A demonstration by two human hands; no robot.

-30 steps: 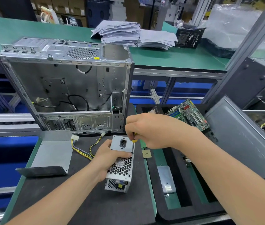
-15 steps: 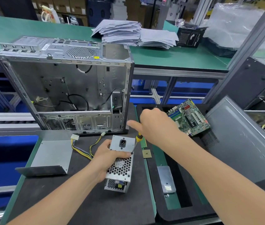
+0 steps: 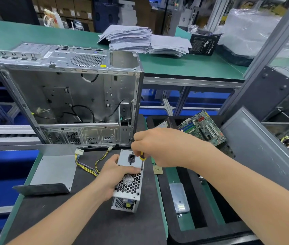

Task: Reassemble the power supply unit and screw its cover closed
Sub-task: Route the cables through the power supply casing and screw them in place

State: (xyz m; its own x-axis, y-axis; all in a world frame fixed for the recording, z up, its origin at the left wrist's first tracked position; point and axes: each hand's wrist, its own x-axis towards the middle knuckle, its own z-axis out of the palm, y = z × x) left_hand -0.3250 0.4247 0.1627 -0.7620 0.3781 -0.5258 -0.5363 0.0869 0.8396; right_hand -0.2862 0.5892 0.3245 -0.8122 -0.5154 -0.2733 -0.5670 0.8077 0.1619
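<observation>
Bright, even light from overhead; shadows faint and soft. White glare on the plastic wrap [image 3: 246,29], top right. Wide-angle bending at the edges: the metal post [image 3: 271,50] leans. Far background soft; left edge smeared.

Black work mat [image 3: 90,218] on a green bench [image 3: 17,207].
Power supply unit [image 3: 128,188] near the middle; bent metal cover [image 3: 51,172] at nine o'clock; open computer case [image 3: 69,96] at twelve; CPU chip [image 3: 158,170] at the two o'clock edge.
</observation>
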